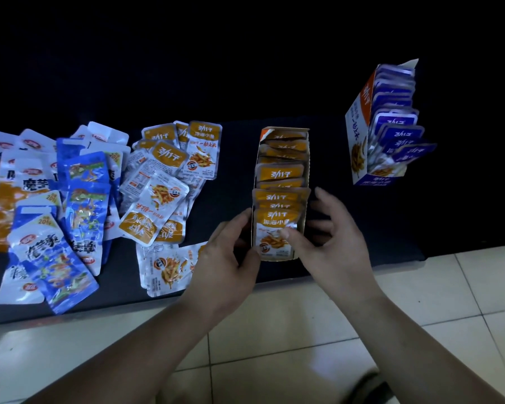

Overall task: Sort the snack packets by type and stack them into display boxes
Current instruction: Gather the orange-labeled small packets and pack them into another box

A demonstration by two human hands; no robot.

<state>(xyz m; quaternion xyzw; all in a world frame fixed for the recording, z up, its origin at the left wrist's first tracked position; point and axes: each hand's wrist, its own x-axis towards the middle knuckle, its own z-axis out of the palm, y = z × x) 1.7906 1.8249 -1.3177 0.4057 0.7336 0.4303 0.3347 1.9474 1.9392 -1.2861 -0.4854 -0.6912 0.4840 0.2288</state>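
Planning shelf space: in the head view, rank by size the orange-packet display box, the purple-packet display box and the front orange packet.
1. orange-packet display box and purple-packet display box: alike; the purple one sits farther, so unranked.
2. front orange packet.
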